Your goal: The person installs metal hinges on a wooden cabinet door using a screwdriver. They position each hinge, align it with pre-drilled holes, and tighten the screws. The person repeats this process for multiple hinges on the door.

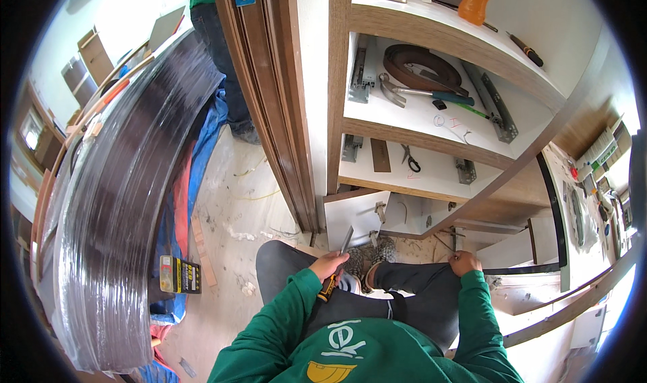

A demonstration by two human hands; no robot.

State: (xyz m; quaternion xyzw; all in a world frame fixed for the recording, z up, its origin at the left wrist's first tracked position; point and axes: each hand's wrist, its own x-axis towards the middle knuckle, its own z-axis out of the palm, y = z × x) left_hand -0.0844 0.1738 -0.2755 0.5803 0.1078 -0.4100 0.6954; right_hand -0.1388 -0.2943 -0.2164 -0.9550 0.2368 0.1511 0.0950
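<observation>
I sit with legs bent before an open cabinet. My left hand [328, 265] is closed round a flat-bladed tool [347, 239], its metal blade pointing up and its black-and-yellow handle [328, 288] hanging below the fist. Just beyond the blade stands a small white cabinet door [352, 216], swung open, with metal hinges [379, 212] on its inner face. Beside my right knee my right hand [465, 263] is closed; whatever its fingers hold is too small to name.
Cabinet shelves hold a hammer [392, 90], a coiled brown edging strip [414, 63], scissors [410, 159], a screwdriver [526, 49] and an orange bottle [476, 2]. Plastic-wrapped dark panels [128, 181] stand at left, near a black-and-yellow box [180, 275]. Another person's leg [226, 59] shows behind the doorframe [269, 100].
</observation>
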